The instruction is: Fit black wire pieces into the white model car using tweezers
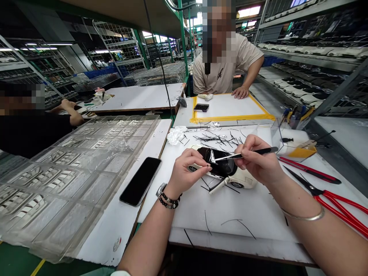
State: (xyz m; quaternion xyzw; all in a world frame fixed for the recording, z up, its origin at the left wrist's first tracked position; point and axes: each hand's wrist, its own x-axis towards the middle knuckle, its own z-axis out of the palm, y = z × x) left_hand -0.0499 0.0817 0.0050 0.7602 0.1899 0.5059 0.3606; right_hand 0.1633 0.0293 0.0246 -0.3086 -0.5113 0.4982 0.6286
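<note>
A white model car with a glossy black top stands on the white work surface, a door swung out on its near side. My right hand is closed around a slim tool with a dark handle and a long pale tip; whether it is a knife or tweezers I cannot tell. Its tip meets or hovers at a shiny strip on the car's black top. Beside the car, my left hand pinches thumb and forefinger together; anything between them is too small to name.
Black strips lie scattered behind the car. Red-handled cutters, red tweezers and a clear tool box are at right. A phone and trays of white parts lie left. A person leans on the table opposite.
</note>
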